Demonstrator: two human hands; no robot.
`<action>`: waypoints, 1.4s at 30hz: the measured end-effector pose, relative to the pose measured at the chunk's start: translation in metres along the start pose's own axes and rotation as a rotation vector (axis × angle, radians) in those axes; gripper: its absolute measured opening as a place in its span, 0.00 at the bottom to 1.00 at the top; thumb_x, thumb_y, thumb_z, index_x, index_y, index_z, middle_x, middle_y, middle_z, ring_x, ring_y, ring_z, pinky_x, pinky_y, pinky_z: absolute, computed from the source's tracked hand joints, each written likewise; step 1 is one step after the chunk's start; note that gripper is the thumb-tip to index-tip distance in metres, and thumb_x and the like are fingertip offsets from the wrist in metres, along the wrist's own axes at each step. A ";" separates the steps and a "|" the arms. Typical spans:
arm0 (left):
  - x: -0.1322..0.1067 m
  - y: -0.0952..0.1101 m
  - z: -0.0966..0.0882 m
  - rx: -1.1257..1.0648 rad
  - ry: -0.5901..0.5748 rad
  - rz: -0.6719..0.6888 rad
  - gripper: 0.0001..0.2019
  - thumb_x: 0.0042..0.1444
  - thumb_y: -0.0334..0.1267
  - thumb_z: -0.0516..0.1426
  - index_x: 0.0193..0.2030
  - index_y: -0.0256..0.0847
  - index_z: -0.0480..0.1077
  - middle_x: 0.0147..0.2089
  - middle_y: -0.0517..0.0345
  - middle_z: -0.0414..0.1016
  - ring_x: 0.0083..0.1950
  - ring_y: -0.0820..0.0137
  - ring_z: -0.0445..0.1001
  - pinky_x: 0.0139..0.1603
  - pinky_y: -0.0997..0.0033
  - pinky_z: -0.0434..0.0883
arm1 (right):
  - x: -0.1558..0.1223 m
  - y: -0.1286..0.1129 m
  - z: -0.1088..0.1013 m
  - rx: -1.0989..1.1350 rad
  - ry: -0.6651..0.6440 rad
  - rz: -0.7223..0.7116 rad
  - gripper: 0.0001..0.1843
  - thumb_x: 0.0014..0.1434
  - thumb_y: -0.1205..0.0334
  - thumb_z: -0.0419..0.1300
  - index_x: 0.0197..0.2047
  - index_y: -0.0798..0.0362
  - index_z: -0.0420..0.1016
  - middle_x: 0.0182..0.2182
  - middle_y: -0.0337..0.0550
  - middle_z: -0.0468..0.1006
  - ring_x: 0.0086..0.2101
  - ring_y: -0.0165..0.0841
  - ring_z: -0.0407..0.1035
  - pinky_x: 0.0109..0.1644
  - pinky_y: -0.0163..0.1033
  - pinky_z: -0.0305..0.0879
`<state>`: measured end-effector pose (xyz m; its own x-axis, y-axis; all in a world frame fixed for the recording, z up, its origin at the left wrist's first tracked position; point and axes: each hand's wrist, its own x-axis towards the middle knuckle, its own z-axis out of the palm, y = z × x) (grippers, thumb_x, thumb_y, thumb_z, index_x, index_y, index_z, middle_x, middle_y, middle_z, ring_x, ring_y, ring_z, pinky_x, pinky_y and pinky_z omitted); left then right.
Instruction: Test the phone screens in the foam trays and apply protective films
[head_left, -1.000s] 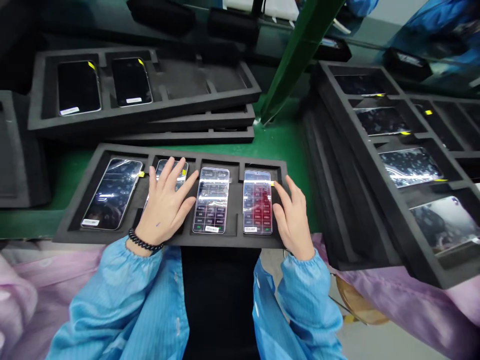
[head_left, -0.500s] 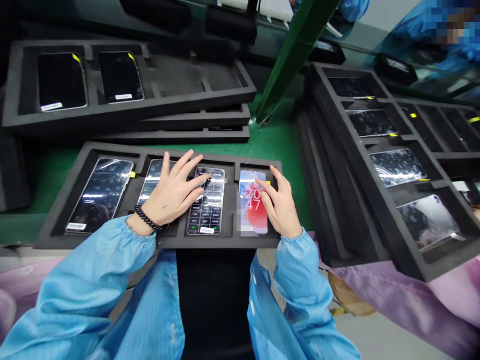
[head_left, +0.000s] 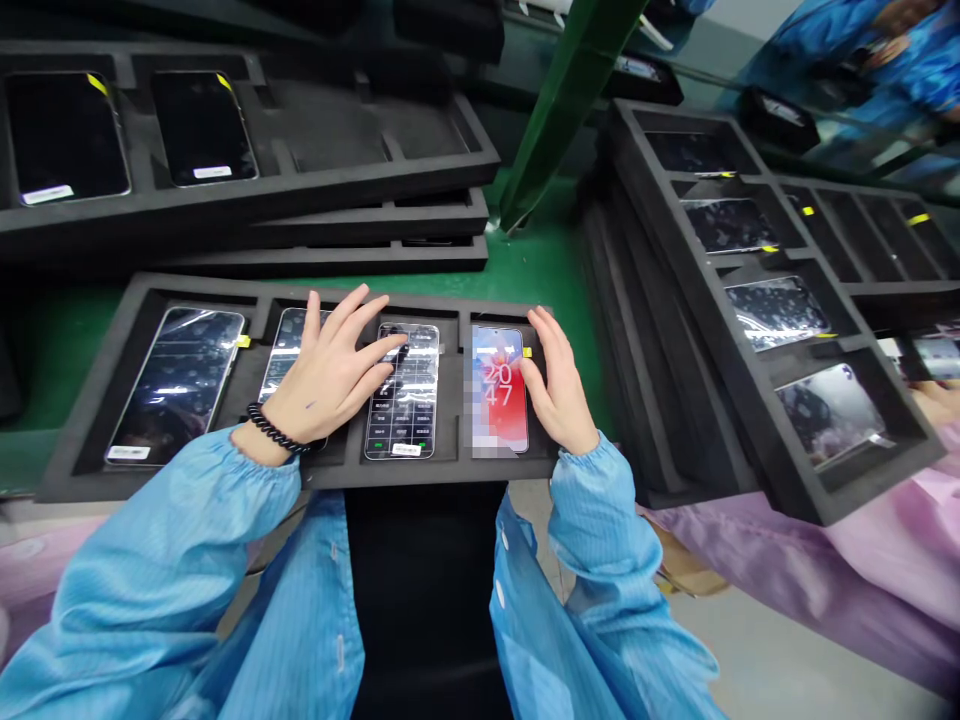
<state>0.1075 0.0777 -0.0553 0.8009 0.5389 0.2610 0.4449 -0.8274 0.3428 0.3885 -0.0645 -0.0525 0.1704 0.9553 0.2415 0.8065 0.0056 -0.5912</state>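
Observation:
A black foam tray (head_left: 247, 478) lies in front of me with several phones in its compartments. My left hand (head_left: 330, 375) is spread open over the second phone (head_left: 283, 345), partly covering it, and its index fingertip reaches the top of a phone showing a dark grid menu (head_left: 403, 405). At the right end of the tray lies a phone with a red and blue lock screen (head_left: 506, 420) reading 20 47. My right hand (head_left: 559, 385) is open at that phone's right edge, its thumb over the screen. The leftmost phone (head_left: 180, 385) has a dark screen and a yellow tab.
Behind on the left, stacked foam trays (head_left: 300, 205) hold two dark phones. Another tray stack (head_left: 720, 370) with several phones stands on the right. A green post (head_left: 551, 110) rises from the green bench (head_left: 540, 258). A co-worker in blue (head_left: 832, 60) is at upper right.
The view has shifted, so the trays sit a little further left and higher. My right hand's index finger has lifted from the lock screen toward its other fingers. My left hand stays spread.

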 end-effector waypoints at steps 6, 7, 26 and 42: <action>0.000 0.000 0.000 -0.013 -0.012 0.011 0.23 0.71 0.46 0.42 0.61 0.43 0.72 0.74 0.44 0.55 0.78 0.47 0.45 0.74 0.27 0.39 | 0.003 0.002 0.003 -0.035 -0.012 -0.046 0.23 0.70 0.53 0.51 0.64 0.49 0.67 0.70 0.53 0.58 0.69 0.43 0.56 0.71 0.58 0.57; 0.000 0.000 -0.001 -0.015 -0.009 0.015 0.23 0.71 0.45 0.43 0.60 0.43 0.73 0.74 0.45 0.55 0.78 0.47 0.45 0.75 0.28 0.39 | 0.003 0.003 0.003 -0.044 -0.023 -0.065 0.24 0.68 0.54 0.54 0.64 0.49 0.67 0.71 0.53 0.57 0.69 0.44 0.55 0.71 0.59 0.57; -0.001 0.006 -0.008 0.039 0.133 -0.138 0.21 0.70 0.43 0.43 0.60 0.45 0.71 0.64 0.47 0.69 0.72 0.51 0.59 0.73 0.38 0.54 | 0.006 0.008 0.002 -0.026 0.083 -0.001 0.24 0.71 0.58 0.48 0.67 0.50 0.61 0.63 0.50 0.70 0.64 0.39 0.63 0.69 0.53 0.61; -0.130 -0.113 -0.048 0.296 0.194 -0.611 0.23 0.65 0.49 0.46 0.65 0.50 0.57 0.34 0.53 0.69 0.39 0.49 0.72 0.38 0.49 0.68 | -0.056 0.035 -0.005 -0.147 0.224 0.191 0.22 0.62 0.57 0.56 0.58 0.52 0.73 0.49 0.50 0.79 0.44 0.42 0.77 0.43 0.46 0.78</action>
<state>-0.0664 0.1091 -0.0844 0.2993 0.9165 0.2656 0.9047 -0.3610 0.2262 0.4105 -0.1192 -0.0829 0.4338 0.8461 0.3096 0.8183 -0.2262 -0.5284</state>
